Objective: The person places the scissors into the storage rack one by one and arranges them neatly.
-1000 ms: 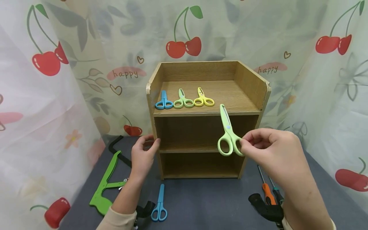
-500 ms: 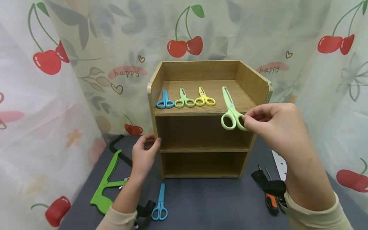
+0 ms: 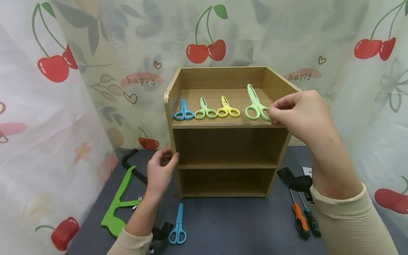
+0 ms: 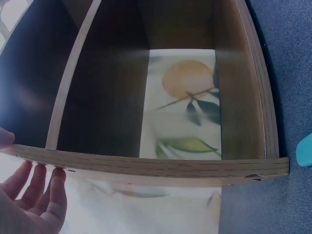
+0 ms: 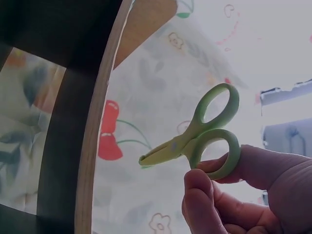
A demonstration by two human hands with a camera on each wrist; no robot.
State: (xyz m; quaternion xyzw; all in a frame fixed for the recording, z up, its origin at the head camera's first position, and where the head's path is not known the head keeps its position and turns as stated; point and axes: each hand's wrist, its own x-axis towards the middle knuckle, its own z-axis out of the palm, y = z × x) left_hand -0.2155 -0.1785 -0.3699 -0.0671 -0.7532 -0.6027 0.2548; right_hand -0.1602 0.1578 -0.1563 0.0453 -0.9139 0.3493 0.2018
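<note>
My right hand (image 3: 298, 109) pinches one handle loop of light green scissors (image 3: 254, 103) between thumb and fingers. Their blades point up, in front of the right part of the wooden shelf's top board (image 3: 216, 122). The right wrist view shows the same scissors (image 5: 178, 146) beside the shelf edge, a finger through the lower loop. My left hand (image 3: 160, 171) grips the shelf's left side panel, thumb inside and fingers (image 4: 56, 195) on its outer face. On the top board lie small blue scissors (image 3: 183, 114), green scissors (image 3: 205, 112) and yellow scissors (image 3: 228, 111) in a row.
Blue scissors (image 3: 177, 232) lie on the dark table (image 3: 236, 226) before the shelf. A bright green tool (image 3: 116, 212) and a black bent bar (image 3: 129, 159) are at left. Two screwdrivers, one orange (image 3: 300, 219) and one green (image 3: 313, 221), lie at right. Patterned curtains surround the table.
My right hand has raised the light green scissors from before the middle compartment to the top board's level. The left hand keeps its grip on the shelf's side.
</note>
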